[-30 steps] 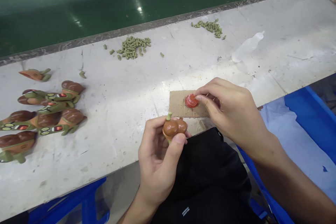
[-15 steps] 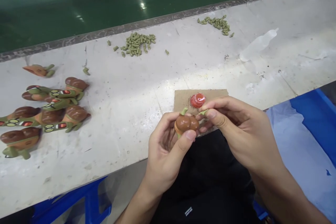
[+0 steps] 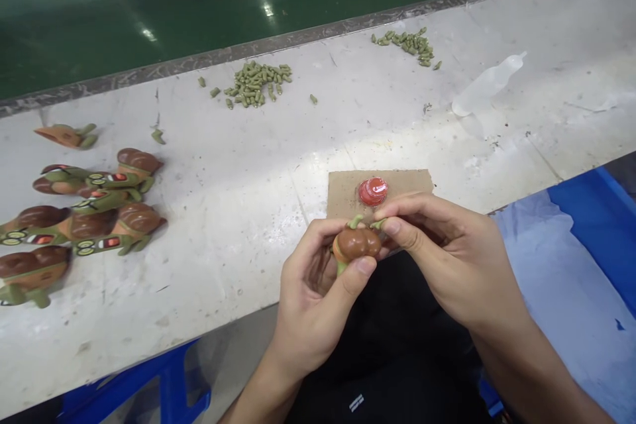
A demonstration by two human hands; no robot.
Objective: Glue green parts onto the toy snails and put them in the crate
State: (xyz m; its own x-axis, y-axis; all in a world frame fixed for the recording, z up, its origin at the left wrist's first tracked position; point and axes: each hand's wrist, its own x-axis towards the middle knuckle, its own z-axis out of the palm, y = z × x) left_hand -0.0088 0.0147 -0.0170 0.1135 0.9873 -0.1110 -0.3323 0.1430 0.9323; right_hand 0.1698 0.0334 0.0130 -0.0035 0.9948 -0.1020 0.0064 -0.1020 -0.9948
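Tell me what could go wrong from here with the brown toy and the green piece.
The green piece is small and pinched in the right hand, so it might slip or sit crooked.
The toy, held in the left hand near the bench's front edge, could fall off if dropped.
The red blob looks glossy; if wet, it could smear the nearby right hand.

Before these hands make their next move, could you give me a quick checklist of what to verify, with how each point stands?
1. Brown figure gripped by the left hand: ok.
2. Small green piece pinched in the right hand: ok.
3. Green piece fully seated on the figure: cannot tell; fingers hide the join.
4. Glossy red item on the cardboard: ok.
5. Loose green pieces on the table: ok.
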